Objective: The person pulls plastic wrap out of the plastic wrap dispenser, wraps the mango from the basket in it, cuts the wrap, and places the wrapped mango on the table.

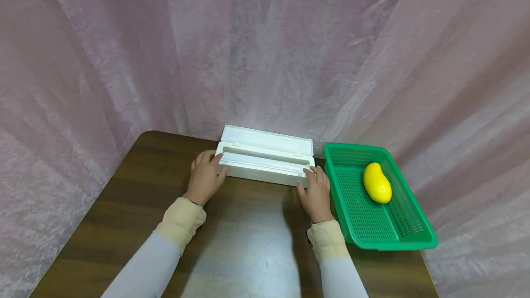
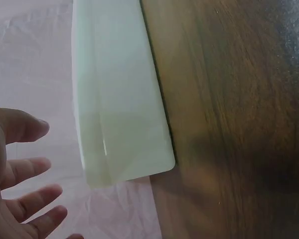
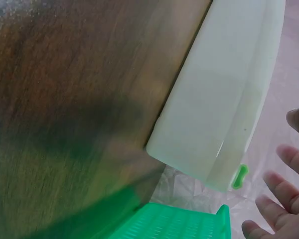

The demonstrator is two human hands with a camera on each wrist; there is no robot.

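A long white cling film dispenser box [image 1: 261, 174] sits near the table's back edge, its lid [image 1: 267, 140] tipped back. Inside its slot lies a pale roll [image 1: 265, 159]. My left hand [image 1: 204, 178] hovers by the box's left end, thumb and fingers spread. At the other end is my right hand [image 1: 318, 195], with fingers loosely bent over the corner. Both wrist views show the fingertips apart from the box's front wall. A small green tab [image 3: 240, 177] sticks out at the box's right end.
A green plastic basket [image 1: 368, 242] stands right of the box, close beside my right hand. In it lies a yellow mango [image 1: 377, 183]. The brown wooden table [image 1: 248, 243] reaches back to a pink curtain [image 1: 265, 59].
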